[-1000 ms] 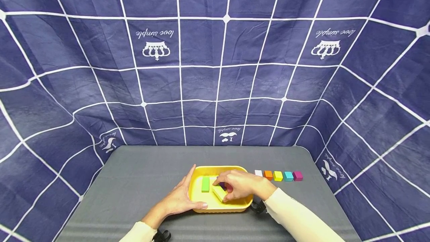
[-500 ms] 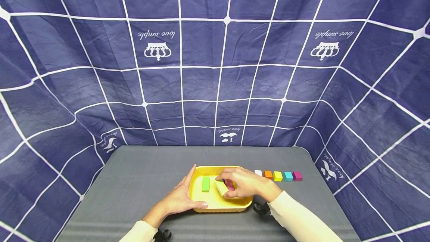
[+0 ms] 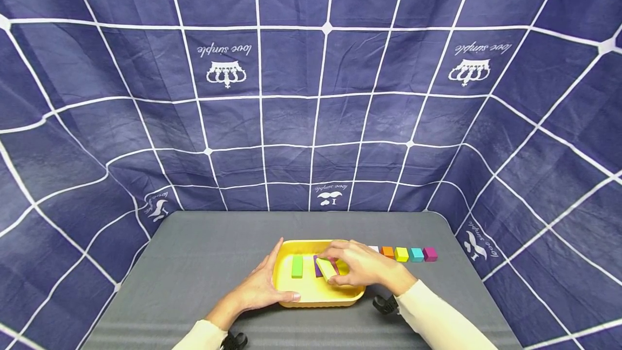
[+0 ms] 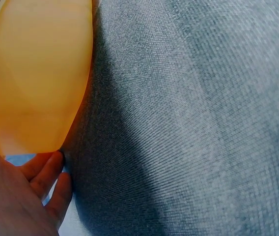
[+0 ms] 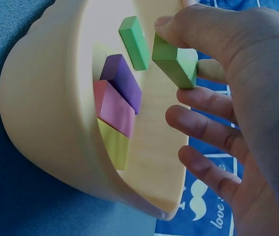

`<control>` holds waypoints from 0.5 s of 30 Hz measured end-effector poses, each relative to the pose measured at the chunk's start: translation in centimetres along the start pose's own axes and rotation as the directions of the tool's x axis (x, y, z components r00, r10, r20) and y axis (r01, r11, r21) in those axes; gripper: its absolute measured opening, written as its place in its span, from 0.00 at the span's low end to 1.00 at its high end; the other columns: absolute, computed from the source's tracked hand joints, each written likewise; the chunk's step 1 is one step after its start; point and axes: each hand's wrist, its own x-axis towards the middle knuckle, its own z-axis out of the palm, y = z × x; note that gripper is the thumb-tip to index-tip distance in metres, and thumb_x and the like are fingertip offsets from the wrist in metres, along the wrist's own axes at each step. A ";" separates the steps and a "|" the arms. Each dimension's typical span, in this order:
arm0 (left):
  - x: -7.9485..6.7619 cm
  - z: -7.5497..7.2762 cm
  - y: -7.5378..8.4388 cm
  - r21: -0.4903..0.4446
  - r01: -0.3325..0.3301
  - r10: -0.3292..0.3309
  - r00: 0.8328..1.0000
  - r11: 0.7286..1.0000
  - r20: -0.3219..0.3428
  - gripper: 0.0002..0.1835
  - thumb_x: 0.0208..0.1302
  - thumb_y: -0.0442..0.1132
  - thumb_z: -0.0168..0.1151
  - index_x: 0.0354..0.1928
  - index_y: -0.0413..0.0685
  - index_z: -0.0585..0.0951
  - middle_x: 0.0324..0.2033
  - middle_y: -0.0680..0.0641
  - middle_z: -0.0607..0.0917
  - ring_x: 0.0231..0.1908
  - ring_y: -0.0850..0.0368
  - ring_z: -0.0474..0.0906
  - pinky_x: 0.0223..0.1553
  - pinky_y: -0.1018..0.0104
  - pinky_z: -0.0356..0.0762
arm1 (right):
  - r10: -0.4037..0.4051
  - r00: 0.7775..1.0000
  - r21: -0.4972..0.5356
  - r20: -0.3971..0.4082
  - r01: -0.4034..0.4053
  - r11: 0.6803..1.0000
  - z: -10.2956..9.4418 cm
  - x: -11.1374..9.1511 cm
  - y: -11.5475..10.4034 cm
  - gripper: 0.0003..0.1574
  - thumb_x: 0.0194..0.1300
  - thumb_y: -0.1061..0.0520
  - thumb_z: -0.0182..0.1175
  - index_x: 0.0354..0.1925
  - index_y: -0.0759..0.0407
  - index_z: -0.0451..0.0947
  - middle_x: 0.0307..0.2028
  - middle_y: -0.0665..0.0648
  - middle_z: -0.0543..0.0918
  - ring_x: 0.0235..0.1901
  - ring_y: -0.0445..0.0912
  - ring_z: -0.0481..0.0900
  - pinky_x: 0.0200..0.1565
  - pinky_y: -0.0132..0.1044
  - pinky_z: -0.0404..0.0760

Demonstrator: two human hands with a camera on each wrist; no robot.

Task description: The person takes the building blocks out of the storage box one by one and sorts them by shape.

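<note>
Head view: the left hand lay spread wide along one end of the yellow tray, apparently bracing it, while the right hand pinched a pale yellow block inside the rim, with a green block farther left. Left wrist view: fingertips touched the tray's outer corner, probably against sliding. Right wrist view: the outer fingers stood free, likely sparing the purple block and pink block.
</note>
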 end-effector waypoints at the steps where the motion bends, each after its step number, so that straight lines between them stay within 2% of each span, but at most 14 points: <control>1: 0.0 0.0 0.0 -0.002 -0.001 0.001 1.000 1.000 0.000 0.85 0.48 0.67 0.95 0.98 0.60 0.45 0.83 0.31 0.75 0.75 0.34 0.81 0.74 0.29 0.80 | 0.008 1.000 -0.005 -0.002 -0.008 1.000 0.0 -0.1 0.0 0.34 0.75 0.40 0.80 0.74 0.41 0.87 0.57 0.38 0.87 0.57 0.38 0.85 0.64 0.44 0.85; 7: 0.0 0.0 0.0 -0.009 -0.004 0.004 1.000 1.000 0.003 0.85 0.49 0.68 0.94 0.98 0.59 0.46 0.86 0.31 0.72 0.77 0.32 0.80 0.77 0.26 0.78 | 0.045 0.999 -0.022 -0.012 -0.045 0.999 -0.4 -0.9 0.1 0.34 0.76 0.38 0.78 0.76 0.39 0.86 0.66 0.42 0.88 0.61 0.40 0.87 0.68 0.48 0.86; 15: 0.0 0.1 0.0 0.000 0.002 -0.002 1.000 1.000 -0.001 0.85 0.48 0.67 0.95 0.98 0.63 0.45 0.88 0.31 0.70 0.81 0.26 0.75 0.77 0.23 0.76 | 0.039 0.997 -0.046 -0.069 -0.042 0.998 -0.6 -2.0 0.7 0.33 0.75 0.38 0.78 0.73 0.42 0.88 0.63 0.43 0.88 0.59 0.42 0.87 0.64 0.48 0.88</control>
